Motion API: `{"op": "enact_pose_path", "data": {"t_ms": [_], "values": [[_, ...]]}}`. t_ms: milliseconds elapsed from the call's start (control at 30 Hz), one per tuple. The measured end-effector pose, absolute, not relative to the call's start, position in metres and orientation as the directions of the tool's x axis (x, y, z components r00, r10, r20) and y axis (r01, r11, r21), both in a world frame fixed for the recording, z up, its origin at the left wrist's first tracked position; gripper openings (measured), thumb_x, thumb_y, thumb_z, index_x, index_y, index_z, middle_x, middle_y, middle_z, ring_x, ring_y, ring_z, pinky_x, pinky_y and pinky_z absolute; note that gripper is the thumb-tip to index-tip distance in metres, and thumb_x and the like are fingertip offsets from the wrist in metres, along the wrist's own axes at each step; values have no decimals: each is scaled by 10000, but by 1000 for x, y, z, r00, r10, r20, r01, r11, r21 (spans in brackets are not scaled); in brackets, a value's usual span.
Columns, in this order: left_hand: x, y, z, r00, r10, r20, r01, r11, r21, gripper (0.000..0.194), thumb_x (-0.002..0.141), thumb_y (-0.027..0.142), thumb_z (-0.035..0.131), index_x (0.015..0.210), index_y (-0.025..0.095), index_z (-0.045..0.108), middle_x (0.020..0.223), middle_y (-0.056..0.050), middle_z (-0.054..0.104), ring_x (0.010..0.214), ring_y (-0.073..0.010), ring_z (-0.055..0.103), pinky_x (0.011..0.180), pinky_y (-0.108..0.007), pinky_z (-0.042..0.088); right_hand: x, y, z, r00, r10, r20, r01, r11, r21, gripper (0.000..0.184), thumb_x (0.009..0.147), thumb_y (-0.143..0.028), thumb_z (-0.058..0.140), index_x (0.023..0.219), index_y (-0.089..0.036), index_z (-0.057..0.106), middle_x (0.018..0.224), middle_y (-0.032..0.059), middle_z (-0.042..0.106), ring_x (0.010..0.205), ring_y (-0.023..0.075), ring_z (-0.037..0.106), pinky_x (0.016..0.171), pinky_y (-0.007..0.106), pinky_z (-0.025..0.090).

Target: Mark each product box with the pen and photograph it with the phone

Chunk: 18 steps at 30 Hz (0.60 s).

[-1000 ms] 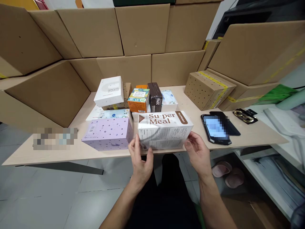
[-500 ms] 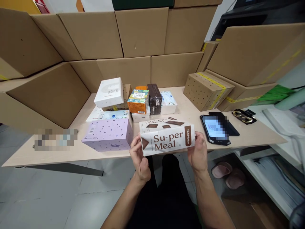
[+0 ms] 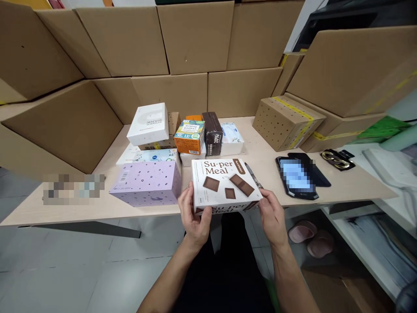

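head view: left hand (image 3: 194,217) and right hand (image 3: 273,216) gripped the su-per meal box (image 3: 224,185) by its ends at the table (image 3: 345,184) front edge, face up; not yet released, lilac box (image 3: 146,182) alongside.

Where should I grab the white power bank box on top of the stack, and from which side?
Take the white power bank box by its left and right side walls, coming from above. It lies flat on a brown box, its top clear; the orange box crowds its right, so fingers there need care.
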<state>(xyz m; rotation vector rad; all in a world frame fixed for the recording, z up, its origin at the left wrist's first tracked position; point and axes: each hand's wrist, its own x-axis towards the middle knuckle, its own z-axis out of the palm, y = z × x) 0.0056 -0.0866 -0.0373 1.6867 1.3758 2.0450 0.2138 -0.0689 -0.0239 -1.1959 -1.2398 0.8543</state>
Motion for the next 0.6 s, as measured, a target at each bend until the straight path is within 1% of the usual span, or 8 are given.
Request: {"op": "enact_pose_path", "data": {"t_ms": [100, 167, 233, 300, 400, 500, 533, 600], "values": [[10, -88, -25, -271, 555, 787, 436, -658, 614, 600, 915, 260, 638, 1491, 232, 472, 1452, -143, 543, 1453, -343, 447, 1194, -590, 385, 214, -69, -33, 228, 941, 250, 143, 221, -965, 389, 944, -503, 566, 1218, -239, 647, 1141, 78, 721, 1061, 268, 673, 859, 408, 572], [14, -89, -12, -205, 502, 840, 475, -699, 534, 591, 901, 244, 650, 1471, 232, 494, 1442, -127, 568, 1478, -361, 413, 1213, -658, 325, 213, -70, -37, 236, 936, 259, 142, 231, -963, 403, 952, -505, 556, 1253, -251, 635, 1195, 80, 710, 1140, 276, 651, 906, 431, 568], [16, -91, 1, -155, 460, 874, 531, -708, 467, 613, 882, 237, 674, 1468, 248, 491, 1444, -110, 575, 1483, -361, 408, 1210, -692, 311, 210, -72, -37, 214, 940, 264, 127, 242, -962, 407, 965, -509, 534, 1271, -259, 632, 1230, 79, 703, 1185, 272, 635, 935, 438, 562], [18, -91, 12, -127, 429, 895, 584, -697, 417, 644, 856, 213, 704, 1459, 273, 486, 1443, -96, 576, 1472, -351, 424, 1198, -697, 334, 207, -76, -31, 186, 949, 256, 145, 231, -962, 414, 977, -510, 515, 1277, -253, 637, 1254, 85, 701, 1192, 263, 634, 952, 429, 555], [20, -91, 23, -115, 381, 917, 617, -696, 367, 648, 830, 192, 742, 1423, 293, 499, 1418, -86, 580, 1433, -341, 472, 1161, -669, 407, 210, -75, -18, 142, 949, 280, 307, 227, -924, 396, 991, -498, 492, 1218, -236, 684, 1218, 99, 703, 1141, 253, 643, 969, 421, 532], [22, -88, 31, -80, 359, 930, 625, -709, 327, 616, 822, 189, 767, 1383, 266, 526, 1383, -96, 582, 1409, -338, 493, 1143, -621, 452, 224, -57, -6, 152, 899, 412, 552, 268, -789, 370, 979, -481, 506, 1112, -221, 733, 1107, 114, 676, 1044, 257, 641, 949, 438, 512], [23, -86, 33, -58, 356, 933, 629, -713, 311, 599, 825, 189, 768, 1373, 253, 535, 1374, -101, 584, 1410, -337, 492, 1143, -609, 458, 230, -47, -5, 176, 875, 451, 622, 257, -740, 364, 961, -480, 529, 1088, -211, 740, 1080, 121, 658, 1004, 262, 635, 934, 448, 507], [26, -81, 38, -16, 342, 939, 635, -722, 274, 558, 844, 206, 758, 1359, 238, 545, 1354, -109, 595, 1409, -335, 495, 1139, -601, 466, 240, -23, -4, 182, 861, 475, 711, 218, -668, 366, 907, -485, 589, 1065, -191, 740, 1037, 132, 637, 948, 278, 613, 941, 482, 483]]}}
